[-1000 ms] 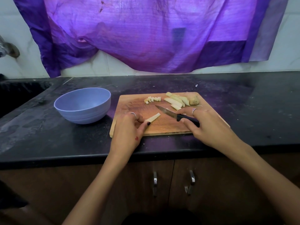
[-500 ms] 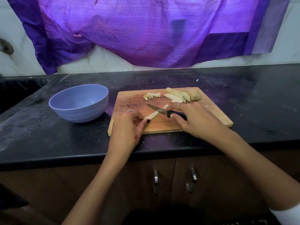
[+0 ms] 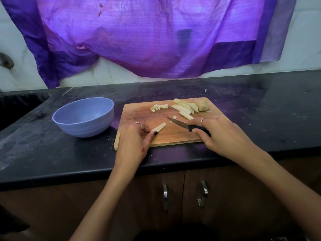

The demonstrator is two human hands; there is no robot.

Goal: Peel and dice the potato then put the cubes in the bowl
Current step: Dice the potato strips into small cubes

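Item: potato stick (image 3: 159, 127), board centre, pinched by left hand (image 3: 134, 141); right hand (image 3: 220, 134) fingers wrapped round knife (image 3: 188, 126) at 3 o'clock; bowl (image 3: 84, 117) at 9 o'clock; advice: tuck fingertips, slice evenly

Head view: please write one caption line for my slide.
Left hand holds a potato stick on the cutting board; right hand grips a black-handled knife.
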